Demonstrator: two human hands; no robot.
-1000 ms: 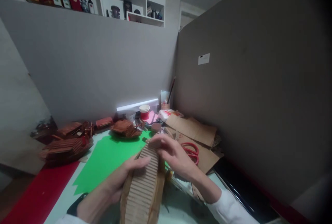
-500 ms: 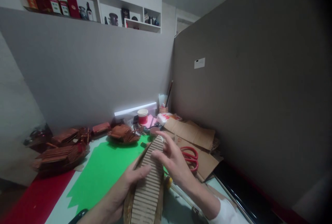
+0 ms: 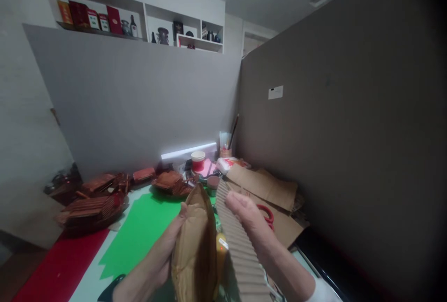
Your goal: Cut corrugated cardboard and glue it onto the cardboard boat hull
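Observation:
My left hand point(image 3: 169, 246) grips a brown cardboard boat hull point(image 3: 195, 246) by its left side, the thumb over the rim. The hull tapers to a point at the far end, and its hollow inside faces me. In my right hand point(image 3: 247, 213) is a long strip of corrugated cardboard point(image 3: 240, 250), pinched near its far end and hanging apart from the hull on the right. Between the two shows a yellow tool point(image 3: 221, 250) with a white label, partly hidden. Red-handled scissors point(image 3: 267, 216) lie just beyond my right hand, partly covered by it.
Reddish-brown model boats point(image 3: 91, 211) stand at the left, another boat point(image 3: 171, 183) behind the green sheet point(image 3: 143, 223). Flat cardboard pieces point(image 3: 265, 188) are stacked at the right. A red-and-white paper cup point(image 3: 198, 161) and a brush holder point(image 3: 226, 152) stand at the back near grey partitions point(image 3: 139, 92).
My right hand has lifted the corrugated strip out of the hull and moved it right, exposing the hull's inside. My left hand still holds the hull. The view has shifted slightly.

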